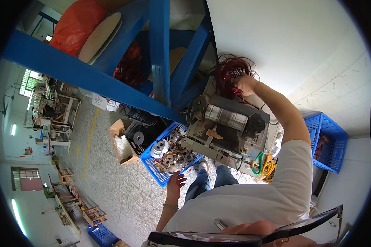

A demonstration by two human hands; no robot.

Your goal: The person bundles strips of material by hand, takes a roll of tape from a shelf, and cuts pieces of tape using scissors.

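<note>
At the back, against the white wall, a tangled bundle of thin dark red strands (pixel 227 74) lies behind a grey machine. My right hand (pixel 245 85) reaches over the machine and is closed on part of that bundle; the fingertips are partly hidden. A shiny metal roller (pixel 226 117) runs across the top of the machine, between dark end blocks. My left hand (pixel 175 186) hangs low beside a blue basket (pixel 160 179), holding nothing, its fingers apart. Inside the basket are several spools (pixel 159 149) and metal parts.
A blue steel frame (pixel 160 53) crosses the upper left, in front of a large reel (pixel 99 38). Left of the basket stands a cardboard box (pixel 118 131). Green and yellow looped cords (pixel 268 166) hang at the machine's near side. Another blue crate (pixel 336 152) is at right.
</note>
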